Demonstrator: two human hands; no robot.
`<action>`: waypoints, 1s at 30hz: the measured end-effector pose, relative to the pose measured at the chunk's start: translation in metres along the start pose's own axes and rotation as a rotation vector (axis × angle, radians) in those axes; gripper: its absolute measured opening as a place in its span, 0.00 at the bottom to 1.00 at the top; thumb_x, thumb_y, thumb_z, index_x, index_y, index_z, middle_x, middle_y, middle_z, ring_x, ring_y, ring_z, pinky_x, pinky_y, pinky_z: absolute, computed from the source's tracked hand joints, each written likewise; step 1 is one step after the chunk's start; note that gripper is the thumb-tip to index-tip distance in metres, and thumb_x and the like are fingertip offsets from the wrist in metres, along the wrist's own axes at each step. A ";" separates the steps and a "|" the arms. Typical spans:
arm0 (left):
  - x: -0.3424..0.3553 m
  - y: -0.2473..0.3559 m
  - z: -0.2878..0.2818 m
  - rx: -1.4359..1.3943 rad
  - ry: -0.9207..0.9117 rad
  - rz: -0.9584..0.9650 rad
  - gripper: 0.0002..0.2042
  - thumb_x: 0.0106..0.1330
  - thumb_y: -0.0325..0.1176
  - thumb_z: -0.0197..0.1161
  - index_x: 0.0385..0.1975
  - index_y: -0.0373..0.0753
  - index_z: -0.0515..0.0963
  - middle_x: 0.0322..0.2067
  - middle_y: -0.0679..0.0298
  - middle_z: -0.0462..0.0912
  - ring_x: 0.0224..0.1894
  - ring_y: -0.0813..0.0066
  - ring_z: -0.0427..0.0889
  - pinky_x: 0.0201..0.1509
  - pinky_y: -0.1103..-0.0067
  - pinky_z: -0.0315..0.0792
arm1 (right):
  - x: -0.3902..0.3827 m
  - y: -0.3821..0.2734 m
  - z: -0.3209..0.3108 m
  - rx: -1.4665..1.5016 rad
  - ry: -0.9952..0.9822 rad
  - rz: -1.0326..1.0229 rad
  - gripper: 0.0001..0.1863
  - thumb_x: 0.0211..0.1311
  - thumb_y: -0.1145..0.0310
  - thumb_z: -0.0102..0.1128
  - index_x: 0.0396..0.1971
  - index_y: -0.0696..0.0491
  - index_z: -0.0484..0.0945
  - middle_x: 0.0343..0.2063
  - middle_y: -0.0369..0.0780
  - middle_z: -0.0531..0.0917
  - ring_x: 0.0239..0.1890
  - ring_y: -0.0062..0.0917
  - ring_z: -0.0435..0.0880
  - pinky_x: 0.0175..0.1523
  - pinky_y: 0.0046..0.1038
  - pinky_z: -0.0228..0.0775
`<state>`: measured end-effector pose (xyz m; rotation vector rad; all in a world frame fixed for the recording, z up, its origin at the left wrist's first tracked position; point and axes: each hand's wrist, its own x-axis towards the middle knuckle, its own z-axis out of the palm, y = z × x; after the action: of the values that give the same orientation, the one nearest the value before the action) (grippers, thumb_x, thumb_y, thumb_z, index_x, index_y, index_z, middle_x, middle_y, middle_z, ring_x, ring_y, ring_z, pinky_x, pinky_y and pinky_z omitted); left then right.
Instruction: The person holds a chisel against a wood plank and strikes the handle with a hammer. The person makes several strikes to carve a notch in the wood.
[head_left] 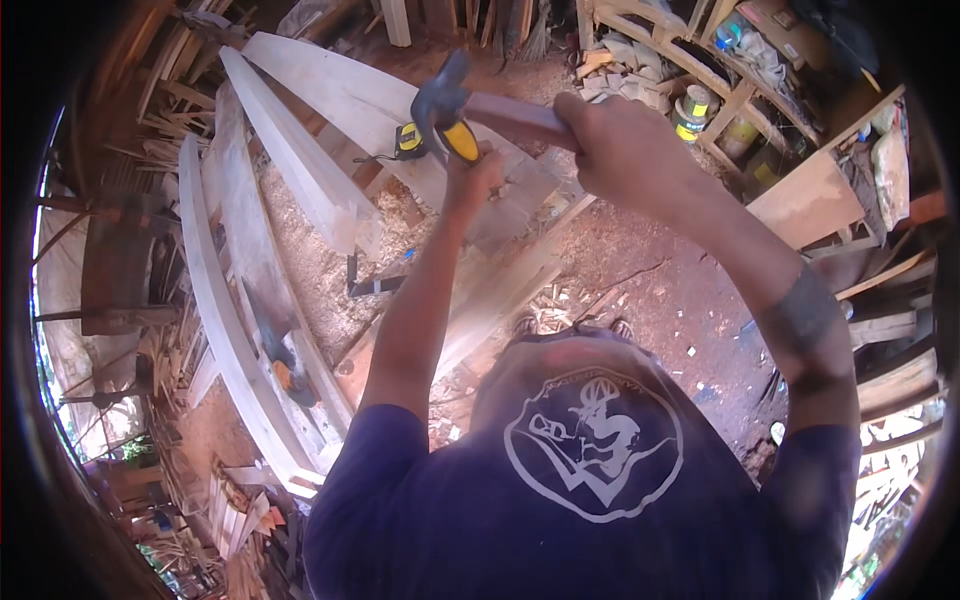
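Observation:
My right hand (625, 145) is closed around the wooden handle of a claw hammer (515, 118). The hammer's dark metal head is right by the top end of a yellow-handled chisel (461, 141); whether they touch I cannot tell. Upright in the fist of my left hand (474, 180), the chisel has its blade hidden from view. Below that hand lies a wide pale board (330, 85). A yellow-and-black tape measure (409, 142) rests on this board, just left of the chisel.
Long pale beams (290, 150) and a curved plank (205, 270) stretch out on the left. A dark metal square (375, 286) lies near my left forearm, over wood shavings (310, 240). A cluttered wooden rack (690, 60) with a yellow-labelled container (690, 112) stands at the far right.

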<state>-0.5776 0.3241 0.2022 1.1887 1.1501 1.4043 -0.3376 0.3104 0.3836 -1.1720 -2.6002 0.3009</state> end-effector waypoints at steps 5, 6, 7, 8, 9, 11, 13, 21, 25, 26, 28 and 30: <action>-0.028 -0.007 0.002 0.073 0.075 0.008 0.16 0.66 0.31 0.62 0.17 0.41 0.68 0.16 0.72 0.68 0.20 0.84 0.65 0.27 0.82 0.58 | -0.047 0.036 -0.007 0.352 0.235 0.273 0.14 0.57 0.74 0.57 0.43 0.60 0.74 0.26 0.51 0.82 0.29 0.44 0.84 0.38 0.43 0.73; -0.033 -0.011 0.000 0.099 0.156 0.025 0.15 0.66 0.32 0.63 0.18 0.40 0.69 0.16 0.72 0.69 0.20 0.84 0.67 0.27 0.83 0.59 | -0.058 0.043 -0.007 0.407 0.262 0.401 0.15 0.56 0.73 0.59 0.44 0.59 0.76 0.24 0.49 0.81 0.29 0.41 0.85 0.37 0.41 0.74; -0.031 -0.009 -0.007 0.105 0.160 0.030 0.15 0.66 0.32 0.63 0.18 0.40 0.69 0.16 0.72 0.69 0.20 0.84 0.67 0.27 0.83 0.59 | -0.069 0.053 -0.001 0.411 0.265 0.394 0.15 0.56 0.73 0.59 0.44 0.59 0.76 0.24 0.49 0.81 0.29 0.41 0.85 0.37 0.41 0.74; -0.028 -0.007 -0.012 0.081 0.100 0.026 0.13 0.66 0.32 0.63 0.20 0.40 0.71 0.16 0.72 0.70 0.21 0.85 0.68 0.28 0.83 0.61 | -0.083 0.068 0.009 0.500 0.266 0.450 0.13 0.56 0.73 0.60 0.40 0.59 0.75 0.22 0.45 0.78 0.25 0.35 0.81 0.33 0.37 0.71; -0.025 -0.009 -0.013 0.051 0.040 0.019 0.12 0.67 0.33 0.63 0.21 0.39 0.72 0.17 0.71 0.70 0.22 0.85 0.70 0.29 0.83 0.62 | -0.091 0.075 0.013 0.584 0.263 0.510 0.10 0.55 0.73 0.61 0.36 0.60 0.74 0.19 0.41 0.75 0.21 0.30 0.77 0.29 0.34 0.67; 0.006 0.018 0.014 0.242 0.028 -0.119 0.10 0.66 0.33 0.63 0.23 0.39 0.73 0.17 0.72 0.71 0.23 0.86 0.71 0.30 0.83 0.63 | -0.094 0.074 0.009 0.652 0.251 0.570 0.09 0.56 0.72 0.61 0.34 0.59 0.72 0.18 0.38 0.73 0.20 0.24 0.74 0.27 0.30 0.64; 0.021 0.025 0.021 0.449 0.011 -0.258 0.09 0.66 0.33 0.63 0.25 0.39 0.75 0.17 0.72 0.71 0.25 0.86 0.72 0.30 0.83 0.64 | -0.091 0.070 0.010 0.848 0.281 0.644 0.09 0.60 0.72 0.62 0.28 0.55 0.69 0.17 0.31 0.70 0.15 0.13 0.67 0.20 0.22 0.57; -0.048 -0.024 -0.026 -0.136 0.078 0.046 0.06 0.67 0.28 0.59 0.27 0.38 0.75 0.21 0.69 0.72 0.27 0.81 0.73 0.40 0.80 0.70 | -0.104 0.075 0.009 0.924 0.331 0.654 0.08 0.61 0.73 0.61 0.30 0.54 0.70 0.15 0.30 0.69 0.12 0.13 0.65 0.18 0.21 0.56; 0.019 0.036 0.022 0.437 -0.021 -0.177 0.14 0.64 0.41 0.67 0.27 0.37 0.75 0.18 0.71 0.70 0.22 0.82 0.72 0.26 0.79 0.67 | -0.100 0.082 0.004 0.983 0.317 0.660 0.09 0.61 0.72 0.63 0.30 0.53 0.70 0.15 0.30 0.69 0.13 0.12 0.65 0.18 0.20 0.56; 0.044 0.028 0.031 0.507 -0.101 -0.305 0.15 0.63 0.43 0.69 0.26 0.37 0.75 0.18 0.72 0.71 0.20 0.82 0.71 0.23 0.78 0.64 | -0.099 0.081 0.006 0.991 0.326 0.653 0.09 0.61 0.72 0.63 0.30 0.53 0.70 0.15 0.30 0.69 0.13 0.12 0.65 0.18 0.20 0.55; 0.064 0.019 0.033 0.573 -0.176 -0.409 0.17 0.61 0.45 0.71 0.25 0.38 0.75 0.18 0.73 0.71 0.19 0.83 0.71 0.21 0.78 0.62 | -0.093 0.081 0.002 1.026 0.338 0.643 0.09 0.60 0.71 0.64 0.29 0.52 0.70 0.15 0.30 0.68 0.13 0.13 0.65 0.19 0.20 0.55; 0.054 0.006 0.025 0.468 -0.117 -0.263 0.17 0.59 0.47 0.72 0.24 0.40 0.76 0.18 0.73 0.73 0.21 0.83 0.72 0.22 0.79 0.64 | -0.095 0.079 -0.001 1.045 0.316 0.667 0.10 0.60 0.71 0.64 0.28 0.52 0.69 0.15 0.30 0.68 0.12 0.13 0.65 0.19 0.20 0.56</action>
<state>-0.5579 0.3787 0.2166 1.3578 1.5393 0.8795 -0.2218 0.2902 0.3459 -1.3953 -1.3206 1.2706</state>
